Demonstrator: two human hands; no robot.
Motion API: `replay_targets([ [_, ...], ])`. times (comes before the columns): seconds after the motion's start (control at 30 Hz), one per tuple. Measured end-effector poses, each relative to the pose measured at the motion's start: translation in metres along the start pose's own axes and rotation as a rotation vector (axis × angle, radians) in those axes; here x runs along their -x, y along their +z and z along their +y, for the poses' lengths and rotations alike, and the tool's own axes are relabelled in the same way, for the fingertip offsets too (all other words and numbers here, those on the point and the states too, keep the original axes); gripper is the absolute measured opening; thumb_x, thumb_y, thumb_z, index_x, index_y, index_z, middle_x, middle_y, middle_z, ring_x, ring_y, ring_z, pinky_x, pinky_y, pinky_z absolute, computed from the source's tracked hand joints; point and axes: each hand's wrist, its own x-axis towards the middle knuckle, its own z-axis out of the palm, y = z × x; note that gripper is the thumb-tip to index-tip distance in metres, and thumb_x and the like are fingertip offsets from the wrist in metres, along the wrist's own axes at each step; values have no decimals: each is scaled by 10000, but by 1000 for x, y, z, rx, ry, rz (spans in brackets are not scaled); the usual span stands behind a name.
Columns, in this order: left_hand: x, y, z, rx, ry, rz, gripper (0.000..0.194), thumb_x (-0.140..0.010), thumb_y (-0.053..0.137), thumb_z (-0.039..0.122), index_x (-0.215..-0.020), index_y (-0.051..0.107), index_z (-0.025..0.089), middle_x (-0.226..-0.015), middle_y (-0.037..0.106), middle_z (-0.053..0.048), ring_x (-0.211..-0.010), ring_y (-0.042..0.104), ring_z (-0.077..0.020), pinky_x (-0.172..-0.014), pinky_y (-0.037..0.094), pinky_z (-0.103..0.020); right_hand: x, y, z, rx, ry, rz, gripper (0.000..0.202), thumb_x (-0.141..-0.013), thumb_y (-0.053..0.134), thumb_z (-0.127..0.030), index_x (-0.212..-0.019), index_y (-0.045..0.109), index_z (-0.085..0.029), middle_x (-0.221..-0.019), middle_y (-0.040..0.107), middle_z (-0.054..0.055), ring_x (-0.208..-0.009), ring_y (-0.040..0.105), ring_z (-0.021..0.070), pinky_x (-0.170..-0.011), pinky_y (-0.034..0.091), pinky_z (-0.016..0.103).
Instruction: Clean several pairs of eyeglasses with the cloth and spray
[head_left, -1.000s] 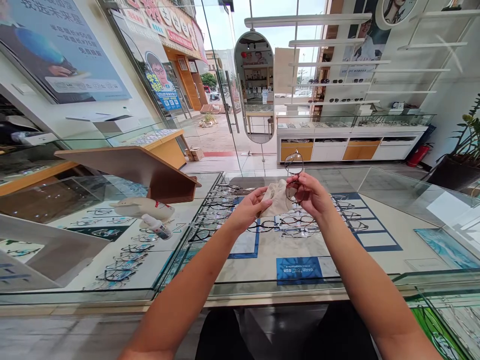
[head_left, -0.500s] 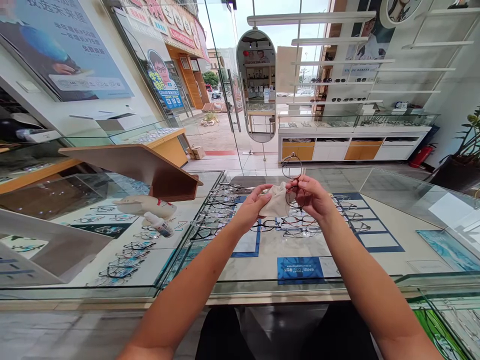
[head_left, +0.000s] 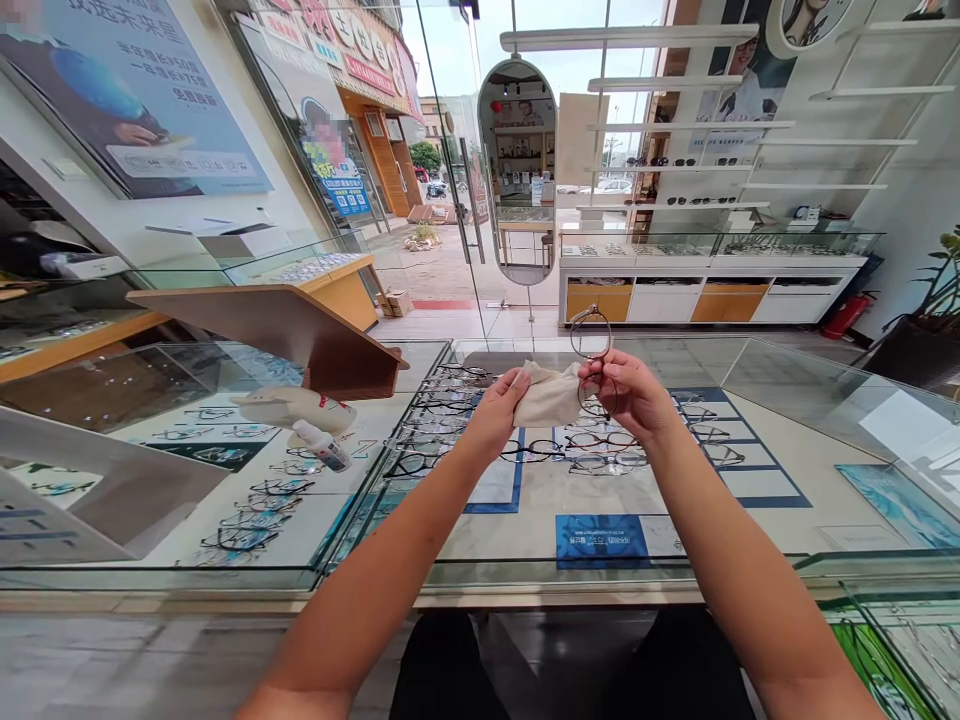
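My left hand pinches one end of a pale cream cloth, which stretches across to the glasses. My right hand is closed on a pair of thin dark round glasses, held upright with one rim above the other. The cloth's right end touches the lower rim, and its exact fold there is partly hidden. Below both hands, rows of eyeglasses lie in the glass display counter.
On the left part of the counter are a small white bottle, a pale rounded object and a brown wooden board. A blue card lies near the front edge. An oval mirror stands beyond.
My left hand has moved slightly left, drawing the bunched cloth out wider and flatter. The glasses in my right hand have shifted a little to the right.
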Motion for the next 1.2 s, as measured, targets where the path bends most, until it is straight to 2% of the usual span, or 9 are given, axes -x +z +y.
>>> replay_targets([
  [0.17,-7,-9,9,-16,156,89,527,-689,992,620,-931,754,217,-871,794,-10,-957,763,-214,-793,587,-269,-1,-2,0,64,33,7,280,-688,963,-403,-798,780,-222,-905,828,73,-795,736,200,-789,605,334],
  [0.33,0,-15,33,-240,348,157,512,-688,985,636,-891,821,195,-838,778,-19,-799,686,-175,-742,540,-271,-1,-3,-3,179,-19,-33,251,-704,972,-397,-772,792,-237,-853,817,52,-868,763,235,-897,594,395],
  [0.43,13,-8,45,-433,403,84,443,-741,960,597,-845,847,182,-800,751,-32,-746,634,-173,-675,492,-270,3,3,-5,198,-82,-42,255,-694,989,-423,-760,802,-262,-844,810,35,-929,783,265,-1005,578,460],
  [0.57,28,6,48,-607,377,-85,317,-815,910,496,-783,848,187,-777,738,-56,-754,635,-202,-675,480,-287,13,19,0,229,-103,-231,254,-727,985,-468,-785,827,-278,-863,826,38,-899,776,259,-1074,555,511],
  [0.7,33,13,44,-636,360,-184,233,-844,866,401,-721,827,207,-762,737,-54,-783,655,-226,-732,504,-306,18,30,7,270,-61,-348,215,-780,959,-441,-843,843,-271,-891,828,58,-935,758,258,-951,593,455],
  [0.77,33,12,43,-641,355,-188,223,-834,875,399,-733,832,205,-780,752,-53,-776,652,-222,-720,496,-303,19,31,7,230,-51,-305,224,-762,973,-427,-819,834,-262,-901,821,59,-918,758,248,-913,600,427],
  [0.93,32,10,44,-681,332,-163,292,-801,916,454,-778,816,180,-766,727,-46,-722,612,-185,-646,441,-279,14,23,6,42,-34,-109,299,-688,1009,-441,-780,795,-253,-856,791,26,-898,784,235,-936,618,406],
  [1.07,31,8,41,-593,281,-147,354,-796,938,468,-909,740,198,-854,735,-28,-766,643,-176,-682,480,-265,10,17,11,-35,28,-105,306,-708,993,-417,-831,783,-231,-866,788,24,-879,783,206,-884,638,356],
  [1.2,30,7,39,-619,373,-166,344,-890,864,487,-1010,696,213,-928,709,-22,-834,653,-170,-740,499,-265,8,18,15,-114,55,-105,306,-718,986,-411,-836,772,-227,-878,809,25,-893,783,188,-857,653,312],
])
